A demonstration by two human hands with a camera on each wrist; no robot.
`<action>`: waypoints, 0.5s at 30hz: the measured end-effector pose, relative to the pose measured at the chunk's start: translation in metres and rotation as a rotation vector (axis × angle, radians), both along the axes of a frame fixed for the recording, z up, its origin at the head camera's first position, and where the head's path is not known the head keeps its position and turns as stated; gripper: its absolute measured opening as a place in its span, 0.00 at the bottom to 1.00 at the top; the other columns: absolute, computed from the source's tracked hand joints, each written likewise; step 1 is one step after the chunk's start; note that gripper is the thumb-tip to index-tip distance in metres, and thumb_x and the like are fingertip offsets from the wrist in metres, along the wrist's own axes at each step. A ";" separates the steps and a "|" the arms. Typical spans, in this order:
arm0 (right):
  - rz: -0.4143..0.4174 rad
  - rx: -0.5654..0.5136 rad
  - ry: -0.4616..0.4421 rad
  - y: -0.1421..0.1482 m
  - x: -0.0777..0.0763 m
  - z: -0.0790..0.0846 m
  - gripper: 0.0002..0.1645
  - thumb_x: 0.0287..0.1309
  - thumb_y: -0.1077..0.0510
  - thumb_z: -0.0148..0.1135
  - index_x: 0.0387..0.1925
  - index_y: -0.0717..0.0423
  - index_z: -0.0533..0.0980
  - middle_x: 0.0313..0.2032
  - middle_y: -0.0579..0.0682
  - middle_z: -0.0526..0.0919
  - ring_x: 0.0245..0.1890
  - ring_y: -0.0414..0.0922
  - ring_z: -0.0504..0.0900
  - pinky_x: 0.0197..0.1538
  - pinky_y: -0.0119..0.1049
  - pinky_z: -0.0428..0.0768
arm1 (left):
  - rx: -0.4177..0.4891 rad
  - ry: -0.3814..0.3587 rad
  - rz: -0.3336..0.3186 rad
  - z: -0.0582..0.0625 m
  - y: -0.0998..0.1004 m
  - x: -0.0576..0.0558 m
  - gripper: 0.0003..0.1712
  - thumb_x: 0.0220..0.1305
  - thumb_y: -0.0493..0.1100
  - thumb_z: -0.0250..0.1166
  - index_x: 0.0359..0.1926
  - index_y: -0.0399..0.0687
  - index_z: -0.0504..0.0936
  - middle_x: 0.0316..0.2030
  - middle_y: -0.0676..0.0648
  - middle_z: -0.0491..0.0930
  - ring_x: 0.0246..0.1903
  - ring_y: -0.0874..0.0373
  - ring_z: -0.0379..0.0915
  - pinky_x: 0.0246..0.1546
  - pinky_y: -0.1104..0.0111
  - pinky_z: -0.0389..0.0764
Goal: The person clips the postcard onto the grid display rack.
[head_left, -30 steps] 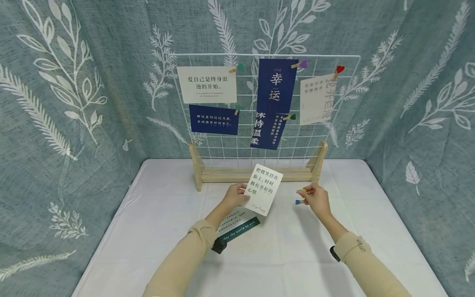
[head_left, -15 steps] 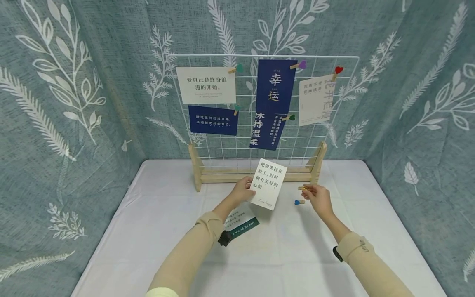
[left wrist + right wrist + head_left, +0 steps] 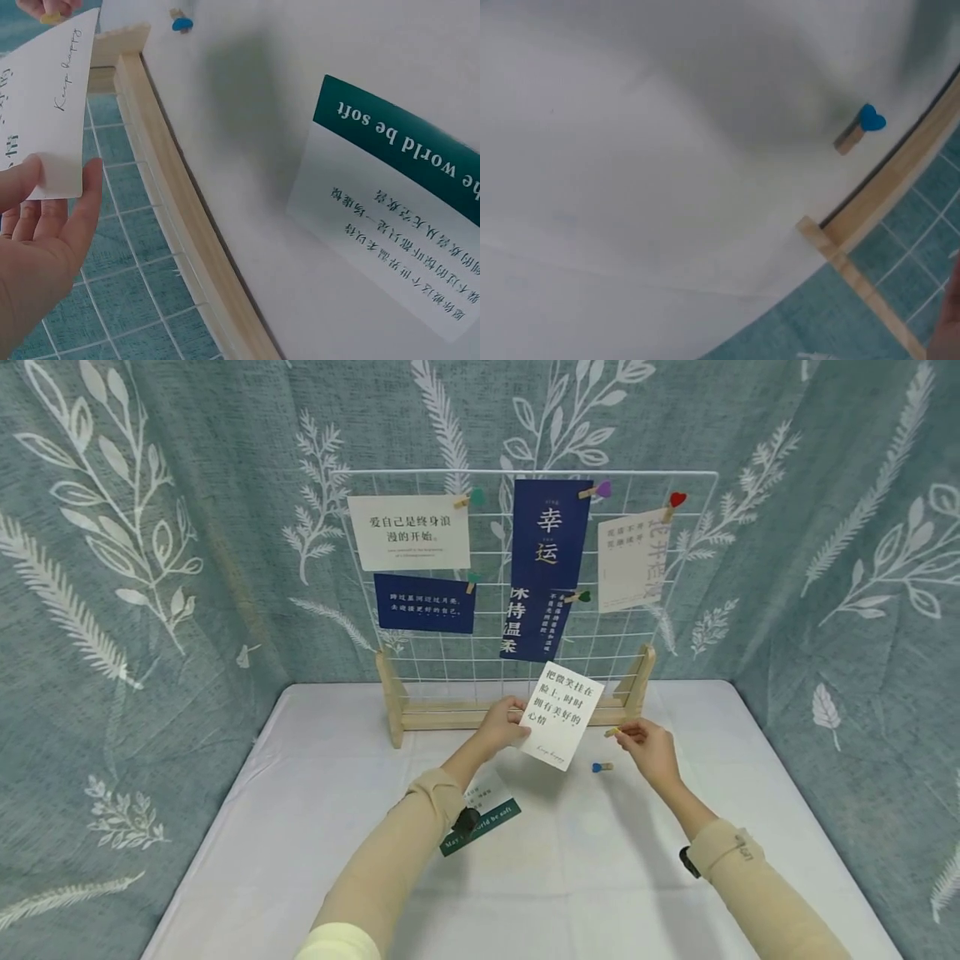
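My left hand point(image 3: 501, 728) pinches a white postcard point(image 3: 564, 717) at its left edge, thumb in front. The postcard is held up in front of the rack, tilted, its printed side facing me; the left wrist view shows "Keep happy" on it point(image 3: 64, 82). To its right, my right hand point(image 3: 654, 755) pinches a small wooden clothespin point(image 3: 612, 732) with a yellow decoration, partly covered by the fingertips. Below that hand, a wooden clothespin with a blue heart point(image 3: 602, 767) lies on the table. In the right wrist view only a blurred edge of the right hand point(image 3: 946, 315) shows.
A white wire grid rack point(image 3: 450, 668) on a wooden stand point(image 3: 442, 720) spans the table's back, with several cards clipped to it by heart clothespins. A green-banded card point(image 3: 491, 822) lies on the white table point(image 3: 315, 827) under my left forearm. Patterned curtains surround the table.
My left hand has carried the postcard up and to the right, toward the rack and the right hand. The right hand has raised the yellow clothespin slightly; the blue-heart clothespin stays on the table.
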State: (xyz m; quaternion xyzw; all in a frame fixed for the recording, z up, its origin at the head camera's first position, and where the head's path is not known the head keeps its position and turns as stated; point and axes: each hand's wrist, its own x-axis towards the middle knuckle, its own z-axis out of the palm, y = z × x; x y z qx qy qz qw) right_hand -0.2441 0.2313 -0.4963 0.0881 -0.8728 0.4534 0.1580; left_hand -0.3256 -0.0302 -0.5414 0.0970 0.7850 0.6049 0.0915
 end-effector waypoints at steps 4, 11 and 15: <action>0.021 0.058 0.007 0.008 -0.003 0.006 0.08 0.56 0.70 0.61 0.35 0.75 0.77 0.32 0.69 0.83 0.29 0.57 0.84 0.28 0.20 0.78 | -0.071 -0.044 0.043 0.017 0.010 0.002 0.20 0.52 0.24 0.63 0.46 0.40 0.72 0.36 0.40 0.84 0.33 0.51 0.82 0.33 0.63 0.83; 0.091 0.208 0.041 0.020 -0.008 0.024 0.08 0.57 0.67 0.61 0.36 0.72 0.78 0.32 0.65 0.83 0.31 0.56 0.84 0.35 0.43 0.83 | -0.056 0.013 0.003 0.005 0.019 -0.023 0.18 0.50 0.28 0.68 0.38 0.45 0.73 0.29 0.46 0.83 0.27 0.56 0.79 0.24 0.66 0.78; 0.091 0.243 0.066 0.026 -0.011 0.034 0.10 0.58 0.66 0.60 0.38 0.72 0.78 0.34 0.66 0.83 0.32 0.57 0.83 0.37 0.47 0.83 | -0.152 -0.015 0.043 -0.010 0.031 -0.045 0.15 0.51 0.30 0.70 0.37 0.43 0.74 0.32 0.45 0.81 0.31 0.55 0.78 0.28 0.65 0.81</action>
